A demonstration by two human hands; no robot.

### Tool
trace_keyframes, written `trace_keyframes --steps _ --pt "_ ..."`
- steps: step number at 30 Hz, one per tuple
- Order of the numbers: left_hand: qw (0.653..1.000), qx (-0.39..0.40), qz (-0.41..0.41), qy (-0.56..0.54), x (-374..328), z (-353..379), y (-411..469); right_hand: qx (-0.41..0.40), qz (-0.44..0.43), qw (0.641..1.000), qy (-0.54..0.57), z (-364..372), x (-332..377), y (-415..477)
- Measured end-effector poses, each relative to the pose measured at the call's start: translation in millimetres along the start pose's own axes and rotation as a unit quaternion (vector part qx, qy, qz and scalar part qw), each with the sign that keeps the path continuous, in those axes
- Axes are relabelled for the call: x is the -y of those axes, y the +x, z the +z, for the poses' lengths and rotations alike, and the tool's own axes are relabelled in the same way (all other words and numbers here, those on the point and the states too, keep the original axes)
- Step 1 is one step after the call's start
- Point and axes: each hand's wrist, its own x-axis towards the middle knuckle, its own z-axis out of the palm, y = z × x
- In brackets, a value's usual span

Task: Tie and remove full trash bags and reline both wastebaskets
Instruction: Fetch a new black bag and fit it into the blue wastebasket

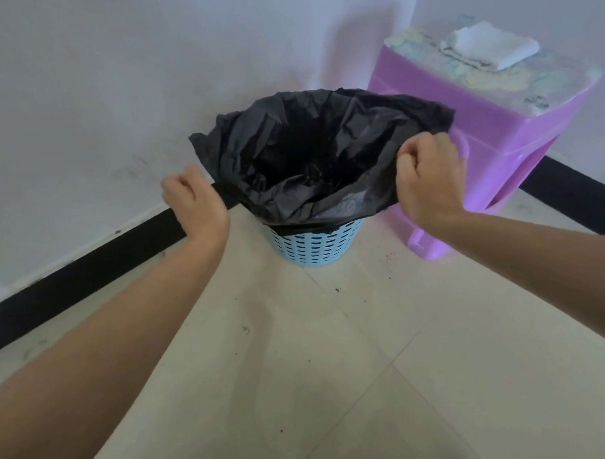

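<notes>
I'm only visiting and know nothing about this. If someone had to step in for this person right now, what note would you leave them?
Left hand: fingers curled at the left edge of the black bag, blurred, so the grip is unclear.
Right hand: grips the bag's right edge.
Things: the bag sits in the blue wastebasket, mouth spread open above the rim, in the corner beside a purple cabinet.
Done: unclear, as I cannot tell a fresh liner from the old bag.
Left: fold the edge over the rim if fresh; otherwise tie and lift out. The second wastebasket is not in view.
</notes>
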Motion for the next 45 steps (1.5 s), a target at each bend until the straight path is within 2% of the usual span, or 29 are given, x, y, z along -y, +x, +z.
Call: trace_keyframes --steps 2,5,7,10,12,15,17,19,21,23,25,26,27,28,29,30,31,32,33,34,35,36,37,38,40,41,43,44,45 --pt "0.995 0.061 -0.059 -0.054 -26 7 22 -0.041 0.017 0.999 0.006 5 9 17" --pt "0.975 0.183 -0.119 -0.042 -53 16 31 -0.012 0.110 0.994 -0.013 15 23 43" --pt "0.974 0.180 -0.133 -0.032 -56 22 31 0.064 0.213 0.975 0.004 21 24 62" --pt "0.974 0.126 -0.172 -0.071 -46 28 34 0.177 0.356 0.905 0.151 21 19 81" --pt "0.964 0.113 -0.223 -0.094 -35 29 36 0.198 0.379 0.879 0.212 21 10 80" --pt "0.940 0.124 -0.297 -0.117 -20 27 42 0.227 0.373 0.859 0.268 31 -4 68" --pt "0.930 0.158 -0.321 -0.084 -10 27 44 0.238 0.372 0.856 0.268 36 -9 63" --pt "0.927 0.180 -0.328 -0.038 -6 27 44 0.244 0.356 0.871 0.233 36 -10 65" --pt "0.941 0.164 -0.296 0.011 -6 29 49 0.236 0.321 0.906 0.140 33 -10 70" --pt "0.972 0.092 -0.210 0.042 -5 31 64 0.200 0.235 0.951 -0.012 29 -7 76" --pt "0.993 -0.014 -0.024 0.114 -13 29 79 0.148 0.088 0.976 -0.135 26 6 78" --pt "0.986 -0.027 0.094 0.135 -23 29 81 0.112 -0.008 0.978 -0.174 24 16 79" --pt "0.967 0.001 0.208 0.146 -36 33 78 0.077 -0.100 0.971 -0.204 24 25 81" --pt "0.936 0.073 0.306 0.160 -48 40 74 0.060 -0.179 0.957 -0.222 26 33 85" --pt "0.883 0.165 0.384 0.213 -58 48 68 0.075 -0.239 0.942 -0.221 31 41 88" --pt "0.805 0.248 0.441 0.311 -62 58 62 0.124 -0.275 0.931 -0.205 37 48 89" --pt "0.714 0.299 0.464 0.431 -62 66 56 0.200 -0.279 0.919 -0.192 44 53 88" --pt "0.633 0.322 0.451 0.541 -59 72 54 0.281 -0.256 0.903 -0.201 54 54 86" --pt "0.568 0.333 0.416 0.627 -55 74 52 0.356 -0.213 0.879 -0.236 63 53 82" --pt "0.521 0.338 0.383 0.684 -49 74 51 0.418 -0.165 0.844 -0.293 71 50 77" --pt "0.489 0.338 0.366 0.716 -43 74 50 0.462 -0.134 0.805 -0.347 77 44 74" --pt "0.473 0.337 0.360 0.731 -39 75 51 0.489 -0.121 0.776 -0.380 82 38 72" --pt "0.472 0.335 0.363 0.730 -37 77 51 0.501 -0.122 0.764 -0.388 84 33 72" --pt "0.485 0.338 0.365 0.719 -37 79 50 0.498 -0.128 0.775 -0.367 84 30 74" --pt "0.532 0.345 0.368 0.681 -41 81 46 0.448 -0.145 0.839 -0.273 80 30 79" --pt "0.573 0.335 0.373 0.648 -42 81 44 0.408 -0.164 0.868 -0.231 75 34 80" --pt "0.694 0.265 0.386 0.546 -48 79 45 0.335 -0.211 0.899 -0.186 70 43 76" --pt "0.746 0.221 0.382 0.499 -52 76 47 0.327 -0.227 0.901 -0.175 70 49 72" --pt "0.776 0.193 0.367 0.475 -54 74 51 0.352 -0.229 0.892 -0.170 71 54 65"
